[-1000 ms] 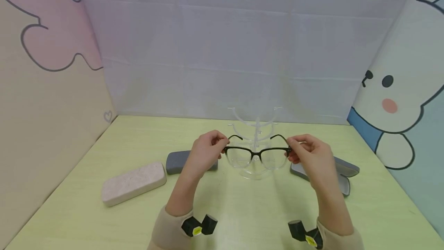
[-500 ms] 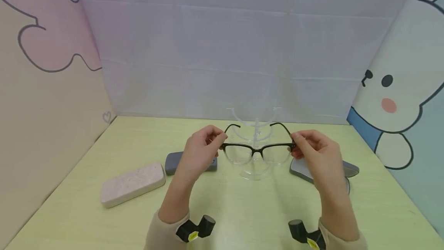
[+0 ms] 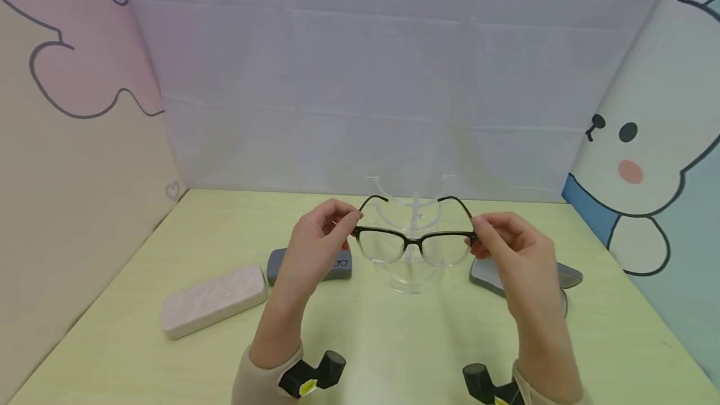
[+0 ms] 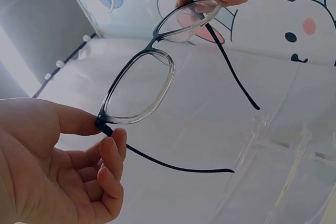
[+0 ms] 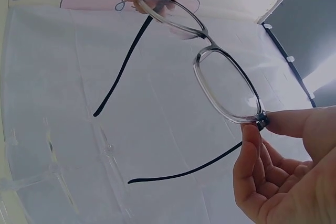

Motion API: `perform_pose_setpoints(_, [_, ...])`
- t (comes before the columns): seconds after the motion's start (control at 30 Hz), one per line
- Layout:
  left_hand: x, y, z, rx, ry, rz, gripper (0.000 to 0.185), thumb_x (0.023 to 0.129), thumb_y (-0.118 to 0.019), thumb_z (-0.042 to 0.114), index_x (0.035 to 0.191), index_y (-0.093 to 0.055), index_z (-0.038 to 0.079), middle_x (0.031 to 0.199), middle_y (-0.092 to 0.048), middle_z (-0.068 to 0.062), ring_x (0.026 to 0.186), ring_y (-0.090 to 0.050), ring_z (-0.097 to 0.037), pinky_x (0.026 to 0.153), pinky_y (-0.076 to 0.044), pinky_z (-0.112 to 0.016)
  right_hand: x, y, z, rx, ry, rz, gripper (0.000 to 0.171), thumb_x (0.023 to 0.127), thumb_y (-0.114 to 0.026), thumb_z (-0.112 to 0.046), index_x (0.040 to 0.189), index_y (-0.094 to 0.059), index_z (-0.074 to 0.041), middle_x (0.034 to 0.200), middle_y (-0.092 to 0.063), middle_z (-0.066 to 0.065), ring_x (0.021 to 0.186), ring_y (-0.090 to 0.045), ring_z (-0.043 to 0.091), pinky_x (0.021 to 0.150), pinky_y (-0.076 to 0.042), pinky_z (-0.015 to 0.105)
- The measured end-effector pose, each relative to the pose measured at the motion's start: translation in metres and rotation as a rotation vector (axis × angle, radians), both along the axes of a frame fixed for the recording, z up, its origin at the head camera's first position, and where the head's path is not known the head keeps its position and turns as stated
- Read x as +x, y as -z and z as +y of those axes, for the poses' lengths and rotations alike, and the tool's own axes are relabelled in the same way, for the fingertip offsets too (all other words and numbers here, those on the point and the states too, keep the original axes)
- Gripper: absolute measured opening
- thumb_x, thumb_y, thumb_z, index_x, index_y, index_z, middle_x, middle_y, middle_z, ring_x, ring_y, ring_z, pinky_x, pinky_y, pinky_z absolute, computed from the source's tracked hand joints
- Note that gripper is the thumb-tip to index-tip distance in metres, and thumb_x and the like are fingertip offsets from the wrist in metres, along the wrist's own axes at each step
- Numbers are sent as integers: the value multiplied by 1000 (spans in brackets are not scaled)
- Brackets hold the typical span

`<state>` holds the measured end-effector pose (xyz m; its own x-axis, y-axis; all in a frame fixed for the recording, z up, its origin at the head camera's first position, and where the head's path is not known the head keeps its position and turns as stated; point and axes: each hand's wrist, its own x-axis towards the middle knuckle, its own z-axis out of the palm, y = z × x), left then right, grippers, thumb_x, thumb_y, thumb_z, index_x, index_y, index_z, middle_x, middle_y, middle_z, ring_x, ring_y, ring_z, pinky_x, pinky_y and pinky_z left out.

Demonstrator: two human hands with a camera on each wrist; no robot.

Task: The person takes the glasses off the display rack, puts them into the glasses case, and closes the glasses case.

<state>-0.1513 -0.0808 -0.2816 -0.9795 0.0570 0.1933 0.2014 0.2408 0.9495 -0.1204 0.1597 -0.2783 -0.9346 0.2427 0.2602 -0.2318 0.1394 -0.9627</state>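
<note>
Black-topped eyeglasses (image 3: 413,242) with a clear lower rim are held in the air, both temples unfolded and pointing away from me. My left hand (image 3: 319,242) pinches the left hinge corner between thumb and fingers; the left wrist view shows this left hand (image 4: 68,166) at the hinge. At the opposite corner my right hand (image 3: 520,258) pinches the other hinge, and the right wrist view has that right hand (image 5: 289,161) close up. Behind the glasses stands a clear plastic display stand (image 3: 415,214) with several curved arms, partly covered by the frame.
A pale speckled glasses case (image 3: 214,302) lies at the left. Partly behind my left hand is a dark grey case (image 3: 337,267) with a glasses mark. An open grey case (image 3: 488,275) sits behind my right hand. A white sheet (image 3: 365,80) hangs at the back.
The glasses have come up slightly and nearer to me, away from the stand. My hands have moved a little farther apart, and both still grip the hinges.
</note>
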Motion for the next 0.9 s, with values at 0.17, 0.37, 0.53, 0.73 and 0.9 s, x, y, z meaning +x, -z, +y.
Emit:
perform_pose_setpoints(0.17, [-1,1,1,23,2,41,11,90,-57,18,97,-65,14,85,-59,-3,67,-54,-23,60,-46,-28,1,1,-1,-22,28,-3,17,85,-64,-19,96,-64,-7,66,-63,-6,60,-59,10,63,-49,16])
perform_pose_setpoints(0.37, [-9,4,3,84,7,63,18,88,-58,13,106,-62,13,83,-60,-5,69,-57,-21,66,-47,-29,-9,4,-1,-44,35,-67,26,84,-66,-19,105,-60,-5,71,-66,-10,62,-61,8,65,-50,16])
perform_pose_setpoints(0.53, [-15,8,5,176,21,42,30,88,-59,9,117,-56,11,81,-60,-5,70,-58,-16,73,-48,-30,-18,7,-1,-70,29,-99,32,83,-66,-21,109,-60,-2,74,-67,-11,64,-61,8,65,-51,16])
perform_pose_setpoints(0.73, [-18,9,7,186,12,27,30,87,-59,8,117,-58,10,78,-59,-3,68,-57,-14,72,-49,-28,-20,10,1,-83,27,-82,33,83,-66,-20,109,-63,0,76,-67,-9,65,-61,7,65,-51,15])
perform_pose_setpoints(0.9, [-19,10,7,194,6,21,29,87,-59,8,116,-59,10,79,-60,-3,68,-58,-14,71,-49,-26,-21,10,0,-84,24,-70,27,84,-65,-17,105,-65,-1,76,-68,-9,65,-61,7,65,-51,16])
